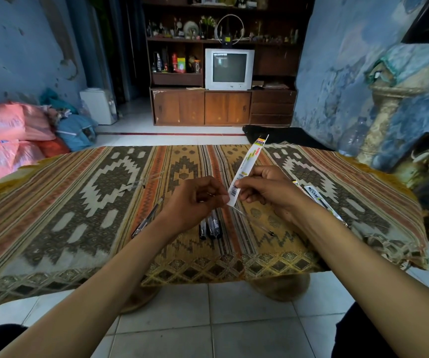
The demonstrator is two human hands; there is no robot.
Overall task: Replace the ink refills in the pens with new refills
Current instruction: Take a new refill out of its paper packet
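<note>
- Right hand [265,187] pinches a long white refill packet [247,171] near its lower, barcoded end, thumb and fingers curled round it; the packet slants up and away, above the counter [79,192].
- Left hand [195,200] sits just beside the packet's bottom edge with fingers curled in, and seems to pinch something thin there. Whether that is the packet's corner or the refill itself I cannot tell.
- A thin clear refill [253,219] runs from the packet's lower end down to the right, its dark tip low over the cloth. My judgement is that it is being drawn out of the packet, though it could simply lie on the cloth.
- Progress, as I judge it: early. One new refill is at the unwrapping stage and none looks fitted yet.
- Three dark pens [210,227] lie side by side on the cloth under the left wrist, and a clear-barrelled pen [147,218] lies apart to their left. Whether any has been opened is too small to see.
- More packets [316,198] lie on the cloth beyond the right wrist, so several refills appear to be waiting.
- What may be loose thin sticks [141,182] lie farther back on the left; I cannot make them out.
- Both forearms reach forward from the bottom edge and converge over the middle of the counter, wrists raised off the cloth.
</note>
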